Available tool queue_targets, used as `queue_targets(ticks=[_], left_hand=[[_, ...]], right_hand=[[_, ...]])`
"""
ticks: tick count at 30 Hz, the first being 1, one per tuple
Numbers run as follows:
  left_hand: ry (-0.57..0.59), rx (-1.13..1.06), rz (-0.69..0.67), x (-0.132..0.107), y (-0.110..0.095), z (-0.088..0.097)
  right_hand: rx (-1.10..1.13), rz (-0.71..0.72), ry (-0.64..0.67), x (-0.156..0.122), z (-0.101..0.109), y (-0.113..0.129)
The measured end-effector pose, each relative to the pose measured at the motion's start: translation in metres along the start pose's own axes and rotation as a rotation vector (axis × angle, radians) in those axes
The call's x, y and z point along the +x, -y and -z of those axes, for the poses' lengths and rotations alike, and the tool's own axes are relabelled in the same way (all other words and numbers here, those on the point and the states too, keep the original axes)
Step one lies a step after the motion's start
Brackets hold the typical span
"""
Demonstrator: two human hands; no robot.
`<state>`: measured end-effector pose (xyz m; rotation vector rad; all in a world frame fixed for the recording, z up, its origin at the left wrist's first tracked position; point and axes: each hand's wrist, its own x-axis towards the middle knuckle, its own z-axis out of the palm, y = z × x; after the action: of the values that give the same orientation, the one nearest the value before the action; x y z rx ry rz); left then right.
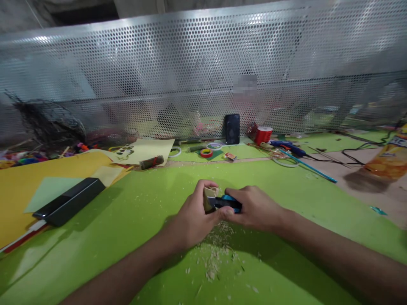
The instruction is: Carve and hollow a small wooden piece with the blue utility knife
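Observation:
My left hand point(193, 218) is closed around a small pale piece of wood point(208, 199), most of it hidden by the fingers. In my right hand point(259, 207) is a blue and black utility knife point(233, 204), its blade lying against the wood. The left thumb reaches across to the knife, close to the right thumb. Below both hands, pale wood shavings point(213, 264) lie scattered over the green sheet point(127, 254).
A black power bank point(70, 201) with a cable lies at left on yellow paper point(15, 182). Toward the back are a bark-covered stick piece point(151, 162), tape rolls point(206, 153), a phone point(232, 129), a red spool point(263, 135) and a blue glue gun point(288, 147). Behind stands a perforated metal screen point(190, 63).

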<state>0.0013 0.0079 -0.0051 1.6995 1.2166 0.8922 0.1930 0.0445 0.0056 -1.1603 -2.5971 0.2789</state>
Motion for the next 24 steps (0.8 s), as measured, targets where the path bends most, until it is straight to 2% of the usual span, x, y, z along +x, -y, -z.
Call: queue_targets(ticks=[8,18,24], left_hand=[[0.173,-0.208,-0.065,-0.005,-0.021,0.008],[0.146,-0.131,-0.058,-0.005,-0.015,0.005],[0.088,-0.098,-0.072,-0.005,-0.009,0.002]], right_hand=[[-0.025,0.011,-0.014,-0.004,0.006,0.001],[-0.076,0.011,-0.026,-0.006,0.005,0.005],[-0.071,0.015,-0.031,-0.008,0.009,0.007]])
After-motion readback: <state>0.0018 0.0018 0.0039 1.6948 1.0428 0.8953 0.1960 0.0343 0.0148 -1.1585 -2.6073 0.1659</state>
